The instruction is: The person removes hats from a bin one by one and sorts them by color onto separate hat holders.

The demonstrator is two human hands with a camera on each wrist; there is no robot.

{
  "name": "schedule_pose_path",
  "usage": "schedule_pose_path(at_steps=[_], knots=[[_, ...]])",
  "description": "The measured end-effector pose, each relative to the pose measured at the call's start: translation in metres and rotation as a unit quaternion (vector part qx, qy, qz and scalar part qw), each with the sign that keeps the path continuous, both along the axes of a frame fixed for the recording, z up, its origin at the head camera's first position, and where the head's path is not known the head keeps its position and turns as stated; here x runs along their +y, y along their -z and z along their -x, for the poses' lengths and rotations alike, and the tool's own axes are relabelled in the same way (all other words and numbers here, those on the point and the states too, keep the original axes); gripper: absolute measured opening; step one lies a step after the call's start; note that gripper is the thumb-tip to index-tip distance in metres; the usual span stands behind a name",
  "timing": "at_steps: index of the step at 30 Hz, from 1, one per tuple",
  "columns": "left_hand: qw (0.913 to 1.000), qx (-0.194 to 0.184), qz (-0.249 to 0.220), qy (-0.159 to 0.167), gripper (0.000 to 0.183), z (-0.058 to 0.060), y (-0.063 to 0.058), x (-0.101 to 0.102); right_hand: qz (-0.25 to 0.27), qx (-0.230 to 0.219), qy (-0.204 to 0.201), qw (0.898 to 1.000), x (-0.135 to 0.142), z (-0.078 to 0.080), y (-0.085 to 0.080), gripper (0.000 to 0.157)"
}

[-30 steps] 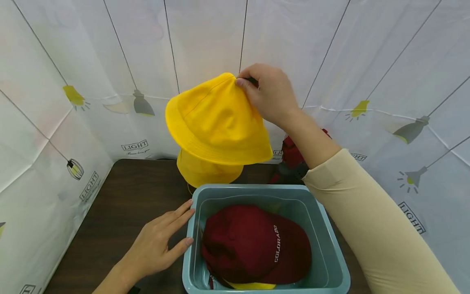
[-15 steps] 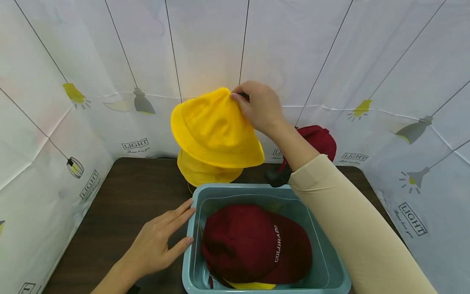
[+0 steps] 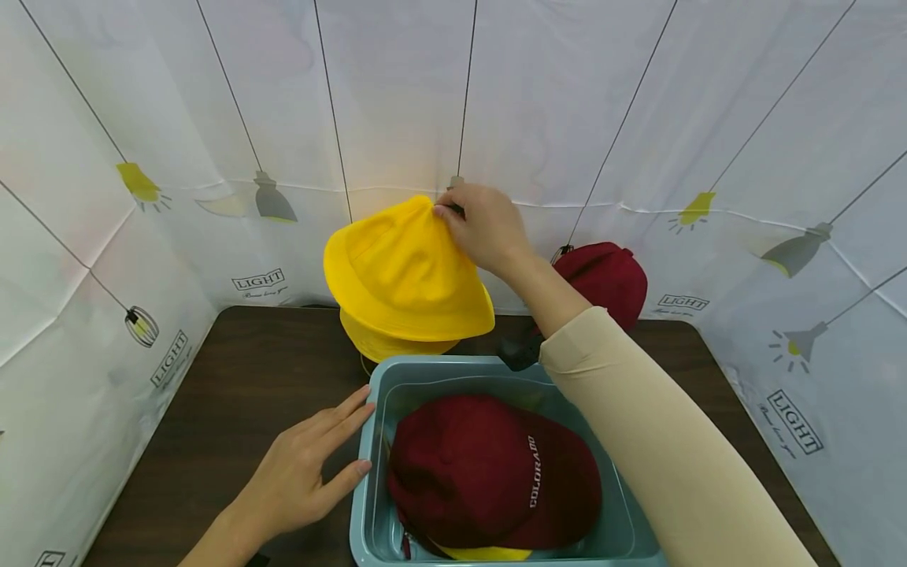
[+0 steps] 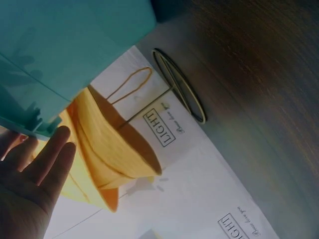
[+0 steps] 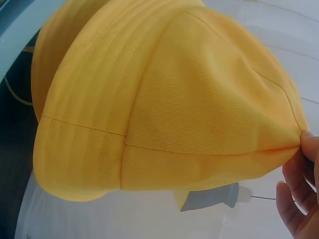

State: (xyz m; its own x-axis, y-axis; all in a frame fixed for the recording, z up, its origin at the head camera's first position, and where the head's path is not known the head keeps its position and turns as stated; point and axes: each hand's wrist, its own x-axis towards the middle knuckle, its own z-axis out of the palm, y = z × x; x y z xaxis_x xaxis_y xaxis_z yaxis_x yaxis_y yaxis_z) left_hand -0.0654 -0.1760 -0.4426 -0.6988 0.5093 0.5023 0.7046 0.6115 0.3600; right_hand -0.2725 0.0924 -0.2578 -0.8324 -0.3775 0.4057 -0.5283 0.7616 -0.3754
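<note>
My right hand pinches the crown tip of a yellow bucket hat. Below it sits a second yellow hat, on a wire stand seen in the left wrist view; the held hat overlaps it. In the right wrist view the held hat fills most of the picture, its crown drawn to a point at the fingers. My left hand rests its straight fingers on the left rim of a blue-green plastic bin. Inside lies a maroon cap lettered COLORADO, with a yellow edge showing beneath.
A dark red cap with a black part stands at the back right, partly behind my right forearm. The dark wooden table backs onto a white printed sheet with lamp drawings.
My right hand has lowered the yellow bucket hat and moved slightly left, so it covers more of the hat below. More of the dark red cap shows. The left hand stays put.
</note>
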Motion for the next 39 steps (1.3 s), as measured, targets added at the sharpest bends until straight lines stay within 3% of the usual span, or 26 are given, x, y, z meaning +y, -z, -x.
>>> schedule_pose_path(at_steps=[11,28,39], knots=[[1.0,-0.001,-0.004,0.001,0.066,0.0,0.0,0.0,-0.025,-0.019,0.007,0.999,-0.011,0.001,0.01,0.025],[1.0,-0.004,-0.009,0.002,0.066,-0.001,0.0,0.0,-0.024,-0.03,0.004,0.999,-0.018,0.001,0.025,0.024],[1.0,-0.001,-0.008,0.004,0.065,0.0,0.002,0.0,-0.015,-0.028,-0.007,0.999,-0.016,-0.005,0.016,0.03]])
